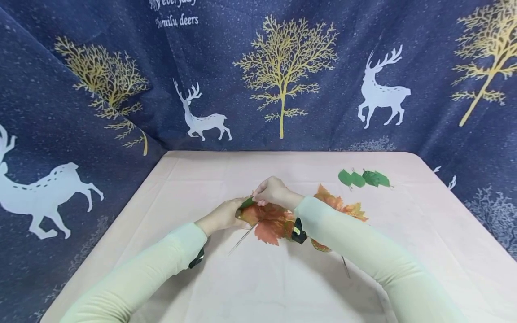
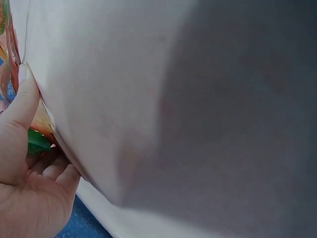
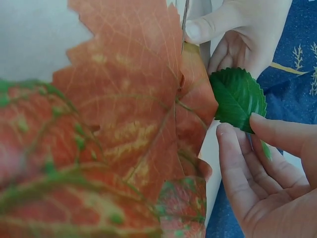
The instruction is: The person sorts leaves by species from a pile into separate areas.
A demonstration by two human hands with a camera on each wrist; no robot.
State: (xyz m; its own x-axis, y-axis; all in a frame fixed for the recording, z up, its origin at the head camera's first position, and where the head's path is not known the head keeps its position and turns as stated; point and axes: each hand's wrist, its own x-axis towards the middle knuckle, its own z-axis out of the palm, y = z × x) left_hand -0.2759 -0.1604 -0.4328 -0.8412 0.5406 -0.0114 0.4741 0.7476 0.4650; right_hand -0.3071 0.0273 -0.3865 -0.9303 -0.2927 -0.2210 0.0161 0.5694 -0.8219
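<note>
A green leaf point(image 3: 238, 99) with a toothed edge lies over the left edge of an orange-red maple leaf point(image 1: 271, 226). My right hand point(image 1: 271, 192) pinches the green leaf between thumb and fingers. Beside it my left hand point(image 1: 226, 216) rests at the maple leaf's left edge, its thumb touching near the stem point(image 1: 242, 238) and its fingers spread to the far side. Red-green mottled leaves point(image 3: 44, 124) fill the near part of the right wrist view. In the left wrist view the green leaf shows between thumb and fingers.
More orange leaves point(image 1: 355, 211) lie to the right, partly hidden under my right forearm. Several green leaves point(image 1: 357, 179) sit in a row at the back right. A pale cloth covers the table point(image 1: 242, 287); a blue deer-print curtain point(image 1: 258, 121) hangs behind.
</note>
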